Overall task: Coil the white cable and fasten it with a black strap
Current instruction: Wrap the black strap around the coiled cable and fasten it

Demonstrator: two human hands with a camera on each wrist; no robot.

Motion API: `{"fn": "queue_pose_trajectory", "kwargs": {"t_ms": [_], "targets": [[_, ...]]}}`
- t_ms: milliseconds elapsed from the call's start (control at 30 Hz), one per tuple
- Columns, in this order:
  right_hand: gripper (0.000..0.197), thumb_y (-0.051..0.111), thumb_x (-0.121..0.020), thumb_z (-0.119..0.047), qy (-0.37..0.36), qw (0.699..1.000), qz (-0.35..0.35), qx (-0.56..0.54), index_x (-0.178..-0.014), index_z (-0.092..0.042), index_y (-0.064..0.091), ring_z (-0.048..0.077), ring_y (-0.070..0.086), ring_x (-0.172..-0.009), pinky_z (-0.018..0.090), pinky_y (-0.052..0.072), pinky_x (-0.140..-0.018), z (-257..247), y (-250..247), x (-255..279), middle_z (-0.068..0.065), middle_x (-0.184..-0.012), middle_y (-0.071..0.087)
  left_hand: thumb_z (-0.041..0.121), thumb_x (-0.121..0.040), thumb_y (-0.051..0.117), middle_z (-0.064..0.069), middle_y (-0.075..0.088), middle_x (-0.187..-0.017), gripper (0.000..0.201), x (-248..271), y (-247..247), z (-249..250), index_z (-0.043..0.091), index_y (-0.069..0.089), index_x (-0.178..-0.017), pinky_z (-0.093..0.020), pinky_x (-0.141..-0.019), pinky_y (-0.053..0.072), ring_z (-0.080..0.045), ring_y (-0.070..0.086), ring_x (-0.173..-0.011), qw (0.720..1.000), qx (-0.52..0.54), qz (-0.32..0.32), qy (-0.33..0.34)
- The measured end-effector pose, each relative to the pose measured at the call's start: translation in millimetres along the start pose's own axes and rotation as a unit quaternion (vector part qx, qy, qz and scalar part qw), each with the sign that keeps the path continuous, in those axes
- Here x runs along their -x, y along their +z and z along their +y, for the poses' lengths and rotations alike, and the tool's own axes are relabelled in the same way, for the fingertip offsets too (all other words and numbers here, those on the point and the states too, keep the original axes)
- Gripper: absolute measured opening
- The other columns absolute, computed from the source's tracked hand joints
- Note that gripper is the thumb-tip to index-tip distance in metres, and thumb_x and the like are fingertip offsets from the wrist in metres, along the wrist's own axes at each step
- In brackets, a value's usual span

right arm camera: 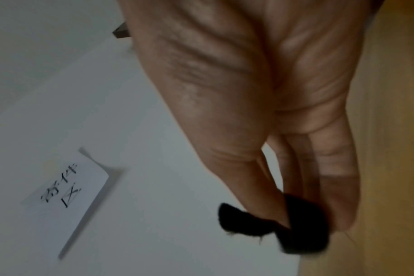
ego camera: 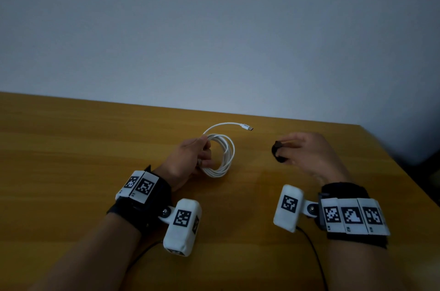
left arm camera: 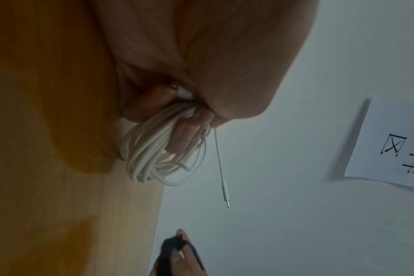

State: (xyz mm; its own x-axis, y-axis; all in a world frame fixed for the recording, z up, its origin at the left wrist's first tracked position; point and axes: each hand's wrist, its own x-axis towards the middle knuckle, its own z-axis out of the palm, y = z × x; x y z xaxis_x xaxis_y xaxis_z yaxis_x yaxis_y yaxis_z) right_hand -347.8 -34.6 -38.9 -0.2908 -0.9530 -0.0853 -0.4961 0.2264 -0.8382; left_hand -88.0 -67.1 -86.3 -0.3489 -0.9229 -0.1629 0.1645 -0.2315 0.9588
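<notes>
Above the wooden table (ego camera: 95, 148), the left hand (ego camera: 188, 162) is gripping the coiled white cable (ego camera: 221, 155) while, well to its right, the right hand (ego camera: 307, 152) is pinching the black strap (ego camera: 278, 151).

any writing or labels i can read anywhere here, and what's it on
"寄件区": handwritten in black on the white paper sheet on the wall; only partly in the left wrist view.
Small print on the white cable plug: too small to read.
Black-and-white square marker tags on the wristbands: patterns only; tiny digits beneath, unreadable.
Black strap: no text visible.
</notes>
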Motion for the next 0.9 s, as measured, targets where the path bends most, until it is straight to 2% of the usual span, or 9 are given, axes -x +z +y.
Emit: {"fn": "queue_pose_trajectory", "kwargs": {"t_ms": [67,200,300,367,467,567,667,800,900], "targets": [[0.03,0.08,-0.082,-0.002,-0.016,0.999,0.015,-0.046,-0.108,-0.014,0.072,0.012,0.073,-0.089,0.018,0.059,-0.066,-4,3,0,0.0,-0.102,0.074,0.033,-0.103,0.032,0.008,0.033,-0.058,0.03,0,0,0,0.017,0.044,-0.08,-0.016,-0.038,0.023,-0.005,0.039,-0.045,1.0,0.002,-0.002,0.001],[0.017,0.078,-0.085,-0.004,-0.07,0.992,0.044,-0.091,-0.098,-0.011,0.069,0.014,0.075,-0.084,0.019,0.059,-0.068,-12,7,1,0.006,-0.097,0.078,0.033,-0.103,0.032,0.007,0.032,-0.059,0.031,-1,0,-1,0.016,0.045,-0.08,-0.015,-0.037,0.025,-0.005,0.039,-0.045,1.0,-0.001,-0.003,0.002],[0.029,0.082,-0.083,-0.011,-0.09,0.99,0.038,-0.1,-0.09,-0.013,0.054,0.02,0.077,-0.089,0.039,0.062,-0.085,-14,8,0,0.005,-0.089,0.08,0.034,-0.103,0.032,0.007,0.032,-0.06,0.032,-1,-1,-1,0.017,0.045,-0.08,-0.015,-0.038,0.025,-0.005,0.04,-0.045,1.0,-0.004,-0.004,0.004],[0.036,0.084,-0.082,-0.01,-0.115,0.987,0.037,-0.105,-0.079,-0.016,0.048,0.023,0.078,-0.089,0.046,0.061,-0.088,-15,7,1,0.008,-0.084,0.079,0.034,-0.103,0.032,0.007,0.032,-0.059,0.032,-2,-1,-1,0.017,0.045,-0.079,-0.015,-0.038,0.025,-0.005,0.039,-0.045,1.0,-0.002,-0.006,0.003],[0.026,0.076,-0.085,0.004,-0.15,0.981,0.041,-0.117,-0.072,-0.014,0.064,0.016,0.079,-0.083,0.038,0.065,-0.081,-18,7,4,0.003,-0.081,0.08,0.034,-0.103,0.032,0.008,0.033,-0.058,0.032,-2,-2,-1,0.017,0.045,-0.079,-0.015,-0.037,0.025,-0.006,0.039,-0.046,1.0,0.001,-0.006,0.0],[0.022,0.072,-0.086,0.009,-0.184,0.971,0.016,-0.152,-0.085,-0.012,0.077,0.016,0.078,-0.079,0.028,0.064,-0.07,-25,10,12,-0.001,-0.083,0.081,0.034,-0.103,0.033,0.008,0.033,-0.058,0.032,-3,-2,-1,0.017,0.046,-0.079,-0.015,-0.037,0.025,-0.006,0.039,-0.046,1.0,0.005,-0.007,0.001],[0.024,0.071,-0.087,0.01,-0.197,0.963,0.001,-0.183,-0.097,-0.011,0.078,0.017,0.079,-0.082,0.025,0.063,-0.066,-30,11,15,-0.001,-0.087,0.081,0.034,-0.103,0.033,0.008,0.033,-0.057,0.032,-3,-2,-2,0.017,0.046,-0.079,-0.016,-0.038,0.024,-0.006,0.039,-0.046,1.0,0.005,-0.005,0.0],[0.036,0.078,-0.082,0.005,-0.195,0.965,-0.015,-0.177,-0.116,-0.006,0.075,0.008,0.077,-0.083,0.016,0.06,-0.074,-37,13,18,-0.002,-0.094,0.081,0.034,-0.103,0.033,0.008,0.033,-0.059,0.032,-3,-2,-3,0.017,0.046,-0.08,-0.016,-0.038,0.023,-0.006,0.04,-0.044,1.0,0.01,-0.005,-0.001],[0.032,0.084,-0.08,-0.009,-0.176,0.974,-0.01,-0.145,-0.108,-0.01,0.069,0.008,0.078,-0.083,0.013,0.056,-0.075,-40,16,19,-0.003,-0.088,0.082,0.033,-0.104,0.032,0.006,0.03,-0.061,0.032,-3,-3,-2,0.016,0.045,-0.08,-0.015,-0.037,0.026,-0.006,0.039,-0.044,1.0,0.016,-0.008,-0.001]]}}
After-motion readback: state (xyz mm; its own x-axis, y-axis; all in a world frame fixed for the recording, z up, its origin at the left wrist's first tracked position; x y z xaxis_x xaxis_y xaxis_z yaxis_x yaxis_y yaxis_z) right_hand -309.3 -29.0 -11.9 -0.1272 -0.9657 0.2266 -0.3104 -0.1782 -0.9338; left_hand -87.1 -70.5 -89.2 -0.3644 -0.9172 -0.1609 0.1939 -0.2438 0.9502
